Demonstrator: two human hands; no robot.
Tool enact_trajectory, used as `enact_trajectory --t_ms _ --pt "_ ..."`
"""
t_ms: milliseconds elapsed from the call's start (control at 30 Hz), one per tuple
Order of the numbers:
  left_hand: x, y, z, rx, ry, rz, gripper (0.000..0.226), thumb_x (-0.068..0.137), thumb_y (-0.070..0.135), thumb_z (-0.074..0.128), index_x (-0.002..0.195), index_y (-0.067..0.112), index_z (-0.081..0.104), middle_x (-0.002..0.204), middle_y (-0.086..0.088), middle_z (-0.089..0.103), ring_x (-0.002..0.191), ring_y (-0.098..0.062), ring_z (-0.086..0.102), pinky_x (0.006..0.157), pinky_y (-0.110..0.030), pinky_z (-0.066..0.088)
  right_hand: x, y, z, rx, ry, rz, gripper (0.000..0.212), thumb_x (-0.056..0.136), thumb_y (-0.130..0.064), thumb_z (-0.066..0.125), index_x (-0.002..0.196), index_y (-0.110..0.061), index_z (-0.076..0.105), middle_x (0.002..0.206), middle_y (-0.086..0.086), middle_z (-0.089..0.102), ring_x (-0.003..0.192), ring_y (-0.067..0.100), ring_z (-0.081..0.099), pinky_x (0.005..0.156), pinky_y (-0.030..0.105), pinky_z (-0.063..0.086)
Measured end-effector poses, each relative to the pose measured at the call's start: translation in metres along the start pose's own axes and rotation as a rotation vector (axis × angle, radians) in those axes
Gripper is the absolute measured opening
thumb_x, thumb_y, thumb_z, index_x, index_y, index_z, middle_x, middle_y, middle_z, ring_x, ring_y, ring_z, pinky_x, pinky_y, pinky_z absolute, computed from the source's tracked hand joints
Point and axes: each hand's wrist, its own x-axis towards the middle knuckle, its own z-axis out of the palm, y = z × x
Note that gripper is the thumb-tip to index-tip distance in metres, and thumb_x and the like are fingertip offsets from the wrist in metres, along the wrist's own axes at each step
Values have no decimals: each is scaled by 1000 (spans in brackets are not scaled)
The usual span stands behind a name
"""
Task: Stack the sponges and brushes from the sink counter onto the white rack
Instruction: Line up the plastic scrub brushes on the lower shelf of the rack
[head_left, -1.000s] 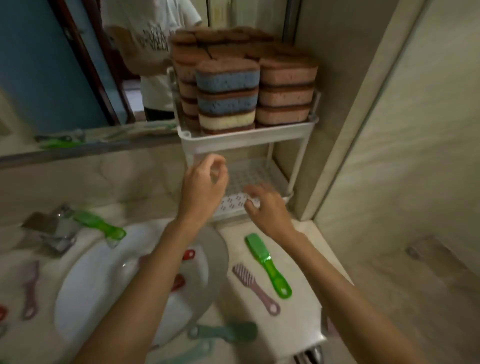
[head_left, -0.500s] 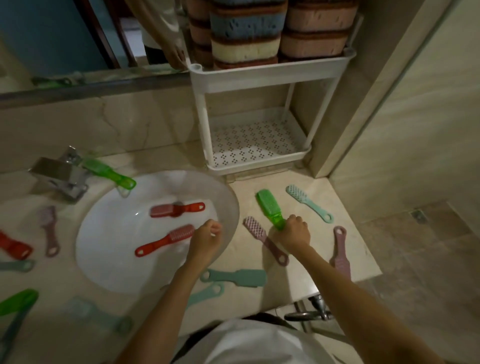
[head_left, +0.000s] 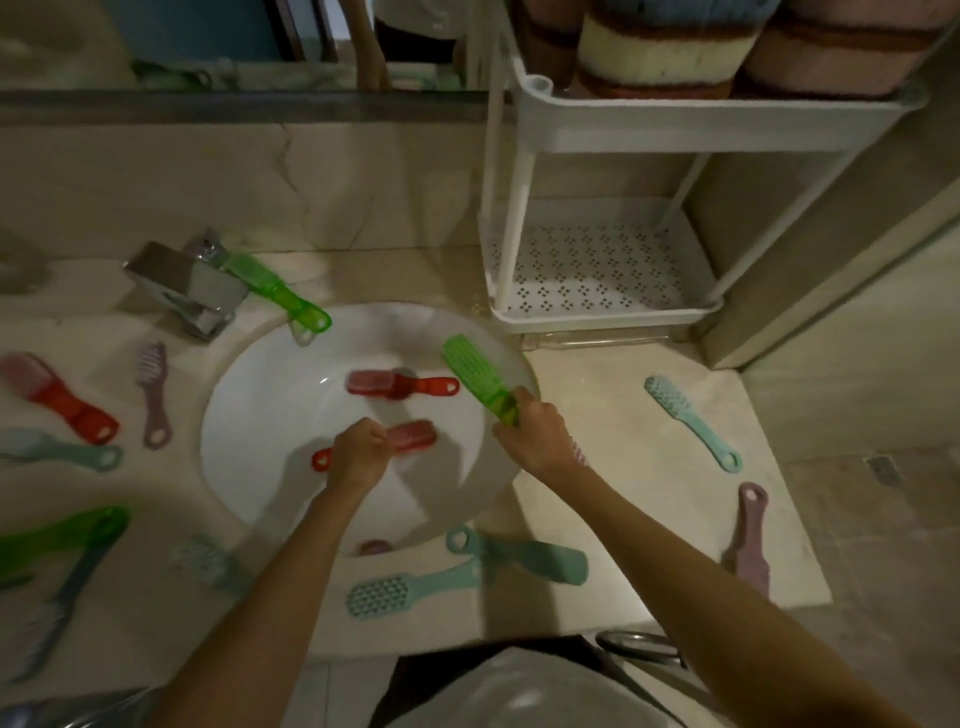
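A bathroom: a white basin (head_left: 249, 415) sits sunk in a marble counter (head_left: 613, 415) at centre left, a chrome tap (head_left: 182, 291) behind it, a wall mirror (head_left: 156, 36) across the upper left (an arm reflected in it), floor tiles (head_left: 883, 545) lower right.

Sponges (head_left: 670, 47) atop the white rack (head_left: 717, 117) are cut off at one o'clock. The left hand (head_left: 358, 457) hides the red brush (head_left: 413, 435) handle's middle; the right hand (head_left: 540, 441) covers the green brush (head_left: 472, 376) handle. At eight o'clock, a blurred grey brush (head_left: 62, 603) leaves frame.
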Motion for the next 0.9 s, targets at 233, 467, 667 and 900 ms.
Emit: enact_trajectory --t_ms 233,467,667,900 --pt "64 -50 9 387 -307 92 32 86 12 55 115 0 51 123 -20 55 116 -35 52 94 -41 42 33 -34 45 -26 -173 30 26 81 -12 56 104 -1 57 102 23 65 96 38 60 72 31 42" --pt "86 -74 46 602 -248 199 48 86 7 53 131 7 39 133 -13 43 128 -32 36 99 -39 38 45 -21 61 -41 -207 88 27 79 -10 57 105 -3 57 99 19 65 88 33 60 67 27 37" --pt "87 -72 52 739 -162 233 34 85 16 55 119 8 52 123 -11 53 119 -28 45 99 -36 38 45 -11 56 -78 -160 72 25 79 -9 56 103 -2 58 97 19 65 88 33 60 66 25 35" --pt "50 -56 16 508 -37 235 29 90 11 48 118 9 54 112 -12 65 110 -31 57 95 -38 36 26 -3 24 -60 55 -63 23 75 -8 59 98 -3 57 85 22 65 80 37 61 61 26 32"
